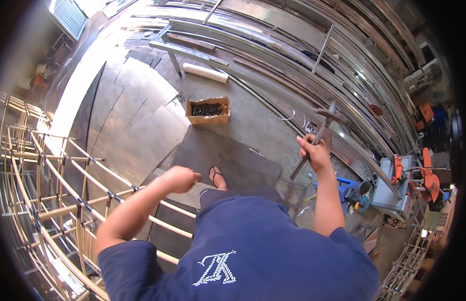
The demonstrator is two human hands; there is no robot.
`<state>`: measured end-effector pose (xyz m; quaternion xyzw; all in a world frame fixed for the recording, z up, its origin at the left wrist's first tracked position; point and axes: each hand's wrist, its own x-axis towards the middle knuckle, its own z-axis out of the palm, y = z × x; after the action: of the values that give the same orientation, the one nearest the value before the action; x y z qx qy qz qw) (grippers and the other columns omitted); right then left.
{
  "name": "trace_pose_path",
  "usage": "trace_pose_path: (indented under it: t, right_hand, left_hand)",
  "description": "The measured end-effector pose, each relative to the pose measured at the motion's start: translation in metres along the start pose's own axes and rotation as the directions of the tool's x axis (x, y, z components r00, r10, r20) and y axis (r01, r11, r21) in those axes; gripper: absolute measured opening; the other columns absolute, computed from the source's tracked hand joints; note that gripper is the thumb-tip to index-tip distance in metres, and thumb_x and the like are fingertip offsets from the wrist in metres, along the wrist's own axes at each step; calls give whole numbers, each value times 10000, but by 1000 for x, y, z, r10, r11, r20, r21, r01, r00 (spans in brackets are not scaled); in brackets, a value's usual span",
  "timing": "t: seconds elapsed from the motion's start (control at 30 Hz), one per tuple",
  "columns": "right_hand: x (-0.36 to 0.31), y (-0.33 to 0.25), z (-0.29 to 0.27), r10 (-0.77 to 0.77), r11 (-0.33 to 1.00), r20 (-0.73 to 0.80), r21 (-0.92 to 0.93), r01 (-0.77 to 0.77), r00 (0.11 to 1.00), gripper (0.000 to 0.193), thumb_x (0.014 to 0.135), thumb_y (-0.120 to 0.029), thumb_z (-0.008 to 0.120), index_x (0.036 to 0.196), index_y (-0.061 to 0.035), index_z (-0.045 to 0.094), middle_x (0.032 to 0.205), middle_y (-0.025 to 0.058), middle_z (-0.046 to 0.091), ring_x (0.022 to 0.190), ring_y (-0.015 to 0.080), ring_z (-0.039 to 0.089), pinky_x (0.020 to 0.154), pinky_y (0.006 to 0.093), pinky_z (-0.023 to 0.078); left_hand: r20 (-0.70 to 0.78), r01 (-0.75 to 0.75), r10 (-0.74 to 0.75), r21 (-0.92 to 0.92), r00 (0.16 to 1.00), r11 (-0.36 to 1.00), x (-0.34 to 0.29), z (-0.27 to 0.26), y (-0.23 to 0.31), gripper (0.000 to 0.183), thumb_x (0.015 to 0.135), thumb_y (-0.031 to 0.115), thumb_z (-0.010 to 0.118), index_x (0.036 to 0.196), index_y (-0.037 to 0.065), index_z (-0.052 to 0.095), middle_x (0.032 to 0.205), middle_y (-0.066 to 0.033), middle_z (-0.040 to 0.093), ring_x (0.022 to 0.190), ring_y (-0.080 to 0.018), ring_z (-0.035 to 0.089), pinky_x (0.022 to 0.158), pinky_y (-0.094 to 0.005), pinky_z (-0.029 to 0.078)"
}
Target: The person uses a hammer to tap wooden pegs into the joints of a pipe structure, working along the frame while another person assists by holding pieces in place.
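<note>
My right hand (pixel 318 151) is wrapped round the handle of a hammer (pixel 322 129), held up at the right. The hammer's metal head points up and away, and the handle's end sticks out below my fist. My left hand (pixel 181 179) is closed, with its fingers curled in, in front of my body; whether it holds anything is hidden. It hovers above the floor beside a frame of tan tubes (pixel 87 170) with dark joints, which stands at the left. Ahead, on the floor, is an open cardboard box (pixel 209 119) with small dark pieces inside.
Flat metal sheets (pixel 137 95) lie on the floor at the left front. A white roll (pixel 205 72) lies behind the box. Long metal bars are stacked on a rack (pixel 273 55) across the back right. A machine with orange parts (pixel 397 169) and a blue tool (pixel 346 188) are at the right.
</note>
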<state>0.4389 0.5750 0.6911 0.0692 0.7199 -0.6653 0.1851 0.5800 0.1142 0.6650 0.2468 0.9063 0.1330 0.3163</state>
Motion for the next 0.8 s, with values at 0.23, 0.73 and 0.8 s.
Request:
trace_pose_path:
  t: [0.23,0.73,0.8]
  right_hand:
    - [63,74,6,528,818,-65,-232,-527,847,427,911,-390,779,741,-74,547,606,32,524,502,142,493,463,328,428]
    - [325,52,66,954,266,277,-594,-759,118,311,1037,-383,601,1021,-74,637,682,-23,518,500,73,485,427,252,395]
    - [339,61,55,980,168,187,-627,-761,63,316,1035,-404,596,1011,-90,633,671,-26,487,475,73,411,407,259,347]
  left_hand:
    - [-196,78,-194,-480,961,874,110,59,-82,145,782,45,645,915,58,701,905,-168,721,915,-368,696,794,-471,545]
    - [9,227,-708,-950,706,214,392,93,-183,228,970,219,603,977,7,688,845,-212,712,889,-397,698,800,-471,540]
    - [102,139,-751,-990,653,-14,451,102,-229,195,982,190,588,996,20,683,819,-190,708,844,-384,706,763,-463,544]
